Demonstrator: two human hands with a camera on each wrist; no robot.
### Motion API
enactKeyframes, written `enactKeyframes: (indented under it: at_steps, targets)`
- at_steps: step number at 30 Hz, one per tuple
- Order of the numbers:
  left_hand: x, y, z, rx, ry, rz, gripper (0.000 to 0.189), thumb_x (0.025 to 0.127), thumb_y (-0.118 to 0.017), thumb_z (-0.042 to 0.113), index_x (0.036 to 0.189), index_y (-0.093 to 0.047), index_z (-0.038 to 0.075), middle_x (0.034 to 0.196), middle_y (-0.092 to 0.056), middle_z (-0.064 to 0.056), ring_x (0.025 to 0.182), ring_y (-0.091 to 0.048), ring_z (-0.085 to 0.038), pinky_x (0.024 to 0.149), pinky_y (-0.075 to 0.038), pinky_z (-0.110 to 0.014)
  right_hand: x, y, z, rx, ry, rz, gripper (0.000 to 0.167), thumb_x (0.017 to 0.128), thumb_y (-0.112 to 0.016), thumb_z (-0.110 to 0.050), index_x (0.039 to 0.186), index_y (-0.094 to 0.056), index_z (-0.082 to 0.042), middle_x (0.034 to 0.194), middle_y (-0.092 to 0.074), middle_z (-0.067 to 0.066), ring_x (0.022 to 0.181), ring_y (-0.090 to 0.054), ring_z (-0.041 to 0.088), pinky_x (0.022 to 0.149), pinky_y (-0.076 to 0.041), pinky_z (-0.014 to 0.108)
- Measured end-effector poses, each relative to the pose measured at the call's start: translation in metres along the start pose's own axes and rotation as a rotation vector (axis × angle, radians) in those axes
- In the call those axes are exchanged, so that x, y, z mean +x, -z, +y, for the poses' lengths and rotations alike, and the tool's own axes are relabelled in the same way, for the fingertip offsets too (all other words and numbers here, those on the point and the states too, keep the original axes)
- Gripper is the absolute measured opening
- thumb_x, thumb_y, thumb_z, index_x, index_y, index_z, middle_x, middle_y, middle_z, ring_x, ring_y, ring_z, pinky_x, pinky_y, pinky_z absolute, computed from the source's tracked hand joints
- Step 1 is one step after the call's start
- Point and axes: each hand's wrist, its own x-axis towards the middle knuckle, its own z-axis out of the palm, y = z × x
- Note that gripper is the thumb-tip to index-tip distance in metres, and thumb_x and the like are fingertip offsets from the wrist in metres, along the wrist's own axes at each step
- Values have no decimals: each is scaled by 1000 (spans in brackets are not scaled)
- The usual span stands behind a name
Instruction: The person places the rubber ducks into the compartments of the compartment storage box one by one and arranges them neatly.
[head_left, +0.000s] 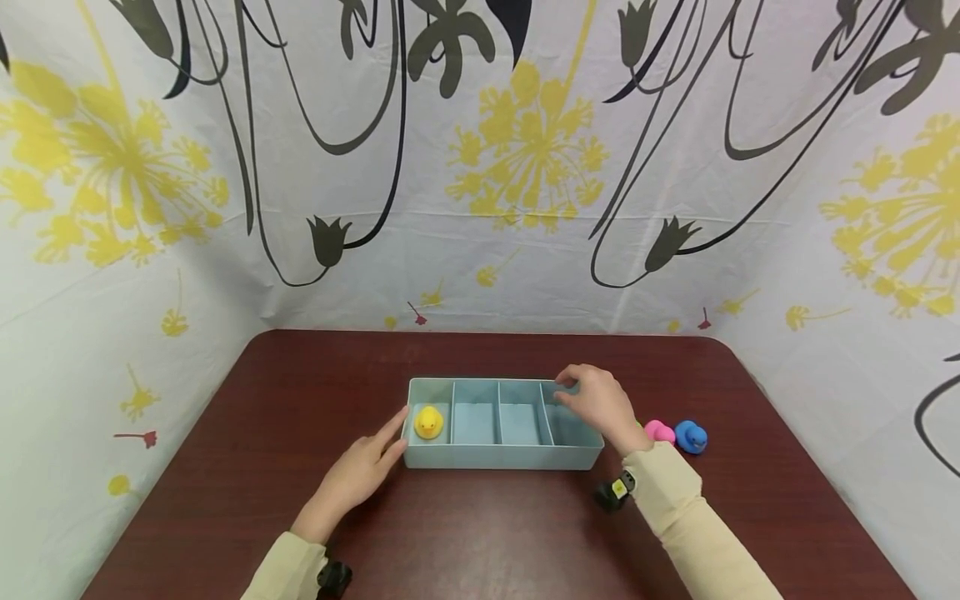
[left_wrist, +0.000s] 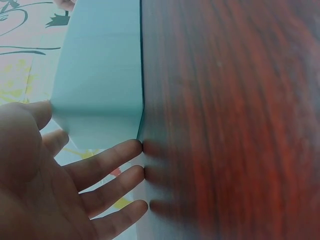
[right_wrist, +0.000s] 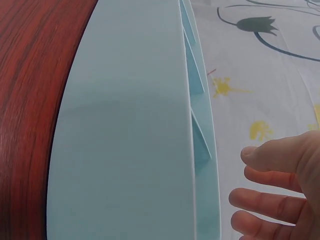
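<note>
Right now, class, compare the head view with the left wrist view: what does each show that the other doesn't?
Only the head view: the yellow duck, pink toy, blue duck and inside of the tray.

Only the left wrist view: the palm side of the left hand.

Both: the left hand, tray, table and patterned cloth.

Person's in pale cream, plain cloth down to both wrists: left sleeve (head_left: 288, 568), right sleeve (head_left: 708, 527), the right one creased behind a broad, slightly puffy cuff (head_left: 662, 477). Chunky black left wrist unit (head_left: 334, 577), and from where I'm standing the right wrist unit (head_left: 609, 497) is black too, with a small squarish yellow label (head_left: 618, 488) bearing a dark mark too tiny to read. Left hand (head_left: 358, 472) and right hand (head_left: 600, 405) both bare
</note>
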Motion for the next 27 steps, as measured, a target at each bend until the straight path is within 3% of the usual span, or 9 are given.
enactKeyframes:
  at_steps: [8,27]
  targets:
    - [0,2,0,3,4,0,58,100,-49,37,152,-24,33,139,-53,-14,118,-57,-32,95,-46,-54,-4,8,12,14,-6,8,25,84,-73,-19,106,-70,-8,103,-68,10,94,-63,28,73,-53,44]
    - [0,2,0,-38,16,-41,58,100,-48,37,152,-23,34,145,-46,-12,125,-52,-33,98,-43,-56,-19,23,37,23,-65,3,25,87,-70,-20,106,-69,-6,100,-68,13,84,-62,25,67,-53,39]
